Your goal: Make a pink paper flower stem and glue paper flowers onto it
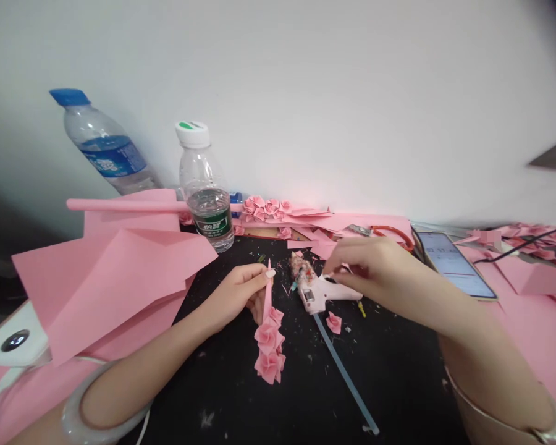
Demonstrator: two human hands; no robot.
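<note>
My left hand (244, 289) pinches a thin pink paper stem, from which a cluster of folded pink paper roses (269, 349) hangs toward me. Right of it, a white glue gun (315, 292) lies on the black table (389, 377), its nozzle end crusted with stained residue. A long translucent glue stick (345, 374) sticks out of its back. Over the gun's trigger side is my right hand (361, 262), fingers bent and thumb near the fingertips; whether it touches the gun or holds something small is hidden. One loose pink rose (333, 322) lies beside the glue stick.
Two bottles, one blue-capped (109, 148) and one white-capped (206, 191), stand at the back left. Pink paper sheets (115, 278) cover the left side. More paper roses (264, 208) lie along the wall. A phone (454, 262) and orange-handled pliers (393, 232) are at the right.
</note>
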